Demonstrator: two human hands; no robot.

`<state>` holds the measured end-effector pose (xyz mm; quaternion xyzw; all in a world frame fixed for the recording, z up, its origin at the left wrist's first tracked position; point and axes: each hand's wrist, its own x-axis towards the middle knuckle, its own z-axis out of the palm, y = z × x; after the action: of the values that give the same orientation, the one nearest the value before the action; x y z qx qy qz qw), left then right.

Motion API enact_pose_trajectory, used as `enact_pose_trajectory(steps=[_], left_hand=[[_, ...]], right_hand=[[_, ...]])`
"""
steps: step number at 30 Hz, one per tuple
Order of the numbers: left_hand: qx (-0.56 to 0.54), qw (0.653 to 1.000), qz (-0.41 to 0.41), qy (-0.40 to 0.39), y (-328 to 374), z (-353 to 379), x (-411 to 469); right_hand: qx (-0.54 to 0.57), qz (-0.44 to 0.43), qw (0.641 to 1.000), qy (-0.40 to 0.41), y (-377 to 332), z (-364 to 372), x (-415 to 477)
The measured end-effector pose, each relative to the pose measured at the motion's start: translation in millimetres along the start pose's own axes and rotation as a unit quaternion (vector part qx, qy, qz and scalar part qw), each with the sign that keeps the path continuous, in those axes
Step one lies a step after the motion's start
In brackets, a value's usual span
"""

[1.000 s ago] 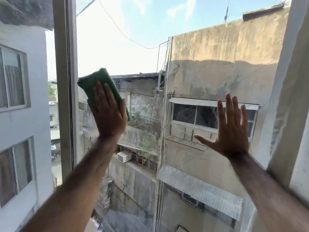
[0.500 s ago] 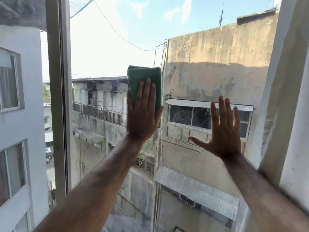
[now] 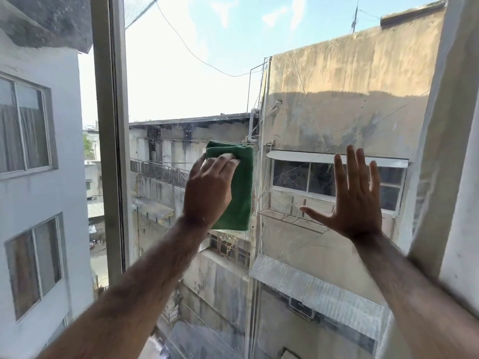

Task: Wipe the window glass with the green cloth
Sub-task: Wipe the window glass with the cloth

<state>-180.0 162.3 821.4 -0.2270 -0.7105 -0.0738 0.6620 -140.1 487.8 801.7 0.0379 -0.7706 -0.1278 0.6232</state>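
**Green cloth pressed to the pane, other hand flat beside it**

The window glass (image 3: 197, 81) fills most of the view, with stained concrete buildings (image 3: 344, 99) and pale sky beyond it. A grey window frame (image 3: 110, 130) stands upright at the left of the pane, and a pale wall edge (image 3: 458, 141) closes it on the right. Both bare forearms reach up from below. The right hand (image 3: 355, 200) is spread flat against the glass, fingers straight and slightly apart, thumb out to the side, holding nothing. The left hand (image 3: 208, 193) presses the folded green cloth (image 3: 239, 187) against the middle of the pane, fingers bent and close together over its upper left corner. The cloth hangs upright, just left of the right hand's thumb, not touching it.
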Motion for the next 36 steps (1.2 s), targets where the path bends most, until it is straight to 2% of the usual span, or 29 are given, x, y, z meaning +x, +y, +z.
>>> enact_pose_trajectory(steps=[3, 11, 19, 21, 24, 26, 28, 29, 33, 35, 36], left_hand=[[0.005, 0.999, -0.031, -0.009, -8.1, -6.7, 16.1], [0.039, 0.985, -0.134, -0.106, 2.3, -17.4, 28.9], [0.059, 0.976, -0.108, -0.177, 3.4, -34.8, 54.5], [0.035, 0.973, -0.115, -0.197, -0.6, -42.8, 58.1], [-0.053, 0.96, -0.168, -0.22, -7.3, -53.0, 58.6], [-0.107, 0.95, -0.197, -0.219, -10.0, -61.5, 58.7], [-0.159, 0.939, -0.219, -0.212, -12.1, -69.5, 59.9], [-0.186, 0.931, -0.233, -0.208, -12.3, -74.1, 60.7], [-0.286, 0.881, -0.318, -0.204, -12.9, -96.7, 59.3], [-0.349, 0.838, -0.371, -0.197, -19.0, -105.0, 52.8], [-0.38, 0.813, -0.397, -0.194, -22.8, -110.5, 48.4]], right_hand=[[0.003, 0.004, 1.0, -0.007, -0.7, 0.3, -0.9], [0.015, 0.007, 1.0, -0.016, 0.1, 0.6, -1.2], [0.041, 0.005, 0.999, -0.035, -1.2, -6.7, 1.1], [0.053, 0.023, 0.997, -0.044, -7.5, -10.7, 1.4], [0.1, 0.059, 0.992, -0.046, -29.0, -22.6, 6.2], [0.162, 0.024, 0.986, -0.026, -49.6, -36.3, 11.9], [0.236, -0.006, 0.971, -0.043, -75.3, -54.3, 18.0], [0.277, 0.007, 0.958, -0.08, -88.4, -64.1, 21.1], [0.4, 0.128, 0.886, -0.197, -130.8, -92.8, 30.8], [0.455, 0.221, 0.83, -0.236, -136.7, -94.5, 30.9], [0.507, 0.271, 0.781, -0.245, -138.4, -94.9, 29.5]])
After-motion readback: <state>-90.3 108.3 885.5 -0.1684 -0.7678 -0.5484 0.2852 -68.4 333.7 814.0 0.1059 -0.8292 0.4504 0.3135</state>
